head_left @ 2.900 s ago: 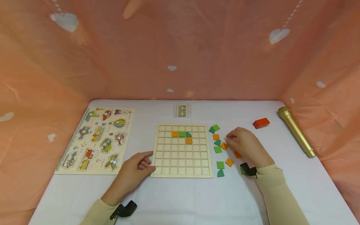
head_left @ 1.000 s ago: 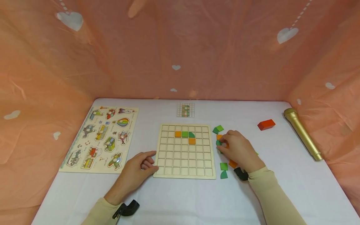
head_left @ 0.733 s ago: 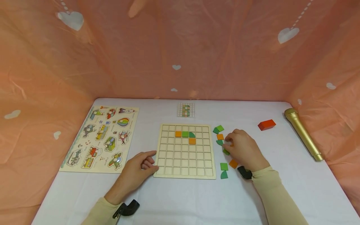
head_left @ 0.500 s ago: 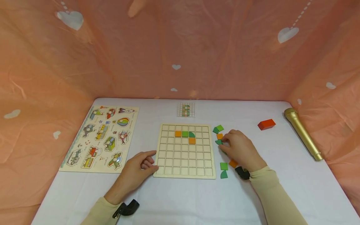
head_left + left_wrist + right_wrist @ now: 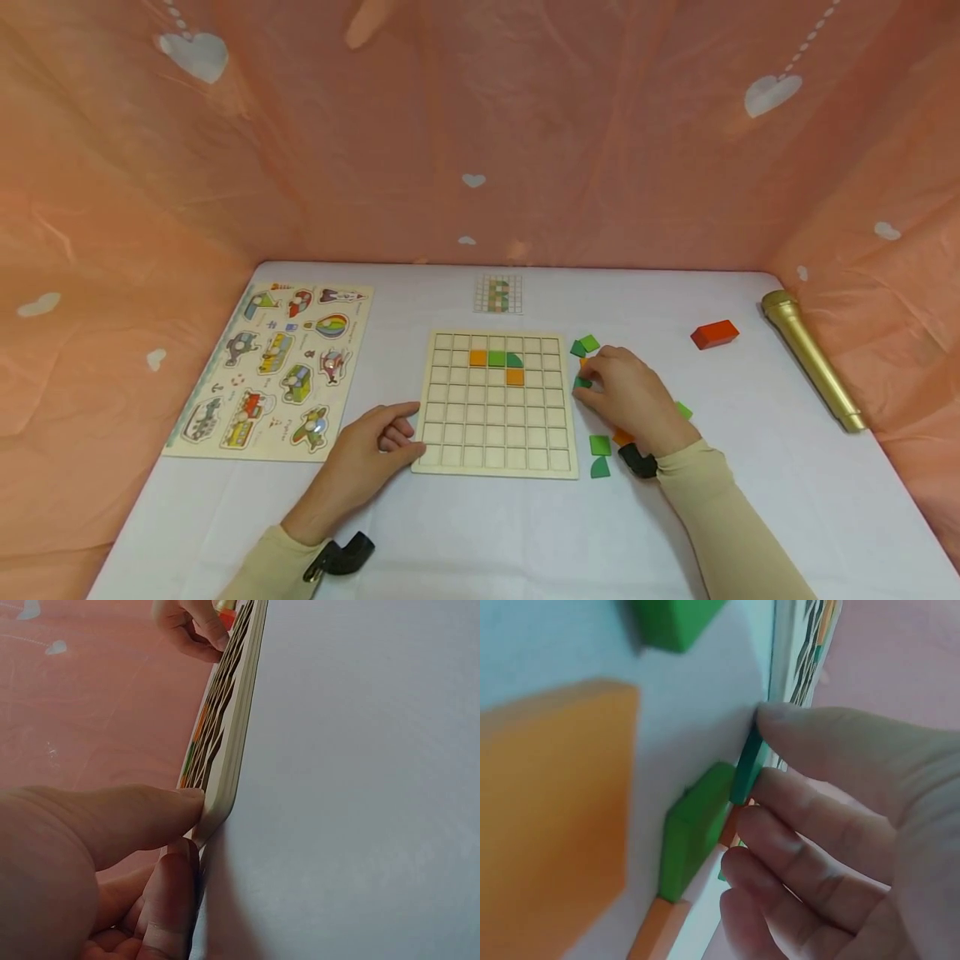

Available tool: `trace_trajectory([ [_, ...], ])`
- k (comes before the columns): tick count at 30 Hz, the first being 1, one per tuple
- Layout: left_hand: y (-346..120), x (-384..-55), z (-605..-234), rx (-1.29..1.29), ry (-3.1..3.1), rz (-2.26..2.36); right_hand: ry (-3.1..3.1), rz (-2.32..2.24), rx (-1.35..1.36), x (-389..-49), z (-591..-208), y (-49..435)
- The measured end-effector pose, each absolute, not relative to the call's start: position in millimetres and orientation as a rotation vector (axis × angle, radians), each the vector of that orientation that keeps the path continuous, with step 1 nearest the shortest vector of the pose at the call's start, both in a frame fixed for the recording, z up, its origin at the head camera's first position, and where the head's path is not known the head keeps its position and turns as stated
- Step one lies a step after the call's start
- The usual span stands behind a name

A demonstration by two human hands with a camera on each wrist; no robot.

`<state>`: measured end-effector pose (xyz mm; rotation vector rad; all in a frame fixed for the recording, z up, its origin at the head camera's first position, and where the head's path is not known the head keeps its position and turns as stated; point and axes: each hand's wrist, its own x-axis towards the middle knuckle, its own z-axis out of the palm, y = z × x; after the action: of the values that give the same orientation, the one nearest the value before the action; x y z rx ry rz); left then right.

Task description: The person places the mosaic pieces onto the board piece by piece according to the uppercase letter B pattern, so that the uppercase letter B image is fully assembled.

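My right hand (image 5: 630, 396) pinches a dark green quarter-circle tile (image 5: 748, 766) between thumb and index finger, just right of the wooden grid board (image 5: 495, 458). In the right wrist view, a light green square tile (image 5: 694, 832) sits close by the held one. My left hand (image 5: 367, 454) rests at the board's left edge, index finger and thumb extended to it and the other fingers curled. The left wrist view has that thumb (image 5: 150, 817) on the rim near a corner. In the board lie two orange squares (image 5: 478, 358), a green square (image 5: 497, 359) and a dark green quarter-circle (image 5: 514, 360).
More green tiles (image 5: 600, 446) and orange tiles lie right of the board, some under the right hand. Behind it is a small pattern card (image 5: 498, 294). A picture puzzle board (image 5: 270, 375) stands left; a red block (image 5: 715, 334) and a gold microphone (image 5: 813, 362) lie right.
My right hand has come left toward the board and now pinches the dark green quarter-circle tile, which lay on the table earlier. The left hand stays at the board's edge.
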<state>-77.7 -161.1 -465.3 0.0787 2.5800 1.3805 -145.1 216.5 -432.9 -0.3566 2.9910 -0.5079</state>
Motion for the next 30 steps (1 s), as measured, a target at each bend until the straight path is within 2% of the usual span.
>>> trace_trajectory([
  [7, -159, -77, -465, 0.100, 2.597, 1.370, 3.014, -0.499, -0.413, -144, -426, 213],
  [14, -160, -77, -465, 0.110, 2.598, 1.376, 2.984, -0.564, -0.548, -147, -418, 184],
  [24, -159, -78, -467, 0.110, 2.609, 1.361, 2.971, -0.544, -0.770, -142, -428, 150],
  [30, -160, -77, -466, 0.102, 2.604, 1.366, 2.972, -0.528, -0.801, -139, -429, 141],
])
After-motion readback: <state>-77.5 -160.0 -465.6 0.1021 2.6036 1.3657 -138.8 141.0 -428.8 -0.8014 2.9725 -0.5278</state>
